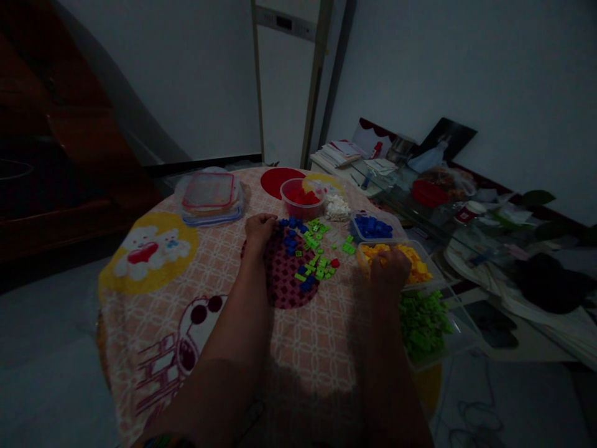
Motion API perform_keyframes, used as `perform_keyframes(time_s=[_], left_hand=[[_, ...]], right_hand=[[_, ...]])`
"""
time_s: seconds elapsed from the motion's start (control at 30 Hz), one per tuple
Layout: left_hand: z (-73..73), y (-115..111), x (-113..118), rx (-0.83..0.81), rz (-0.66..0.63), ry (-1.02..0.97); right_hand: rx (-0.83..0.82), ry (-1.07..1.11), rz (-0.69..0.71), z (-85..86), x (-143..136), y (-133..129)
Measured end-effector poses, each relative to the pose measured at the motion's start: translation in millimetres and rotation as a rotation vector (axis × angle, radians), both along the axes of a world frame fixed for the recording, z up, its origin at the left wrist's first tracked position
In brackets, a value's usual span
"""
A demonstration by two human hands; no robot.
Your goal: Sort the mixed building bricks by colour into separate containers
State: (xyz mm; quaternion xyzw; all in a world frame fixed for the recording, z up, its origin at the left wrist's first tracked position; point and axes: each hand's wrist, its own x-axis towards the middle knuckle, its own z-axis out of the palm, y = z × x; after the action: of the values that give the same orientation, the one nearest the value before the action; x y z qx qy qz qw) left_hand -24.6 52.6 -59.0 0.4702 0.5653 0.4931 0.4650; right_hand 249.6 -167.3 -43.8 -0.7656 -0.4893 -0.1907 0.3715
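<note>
My left hand point(260, 229) rests at the left edge of the loose blue bricks point(290, 239), its fingers pressed together; what they hold, if anything, is too small to tell. Over the clear box of yellow bricks point(418, 267) is my right hand point(390, 269), fingers curled down and partly hidden. Loose green bricks point(314, 236) lie between the hands, with one red piece point(334, 263) beside them. Blue bricks fill a clear box point(373, 227) behind the yellow ones, and a box of green bricks point(424, 323) sits nearer me.
A round bowl of red bricks point(302, 198) and a white pile point(337, 208) stand at the back of the patterned tablecloth point(308, 348). Stacked lidded containers point(209, 196) are at the back left. A cluttered glass table point(410, 199) adjoins on the right.
</note>
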Motion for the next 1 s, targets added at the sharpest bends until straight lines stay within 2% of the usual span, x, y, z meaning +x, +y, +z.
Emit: perform_keyframes(time_s=[0.1,0.2,0.3,0.37,0.6,0.8,1.0], left_hand=[[-3.0,2.3,-0.3,0.007,-0.004,0.017],[-5.3,3.9,-0.4,0.01,0.003,0.031],[-3.9,2.9,-0.3,0.009,0.01,0.021],[-1.5,0.8,-0.2,0.016,0.01,0.012],[-1.9,0.7,-0.7,0.016,-0.009,0.006],[-10.5,6.4,-1.5,0.024,0.009,0.059],[-10.8,6.9,0.0,0.015,0.004,0.033]], right_hand=[[0.067,0.008,-0.031,4.0,-13.3,2.0],[0.037,0.013,0.102,7.7,-38.0,5.4],[-0.073,0.057,0.283,5.6,-63.0,8.9],[-0.158,0.08,0.325,0.4,-73.5,11.2],[-0.394,0.023,0.319,-18.0,-70.2,20.6],[-0.361,0.037,0.324,-21.4,-67.0,23.9],[-0.184,0.145,0.385,-12.6,-73.8,39.9]])
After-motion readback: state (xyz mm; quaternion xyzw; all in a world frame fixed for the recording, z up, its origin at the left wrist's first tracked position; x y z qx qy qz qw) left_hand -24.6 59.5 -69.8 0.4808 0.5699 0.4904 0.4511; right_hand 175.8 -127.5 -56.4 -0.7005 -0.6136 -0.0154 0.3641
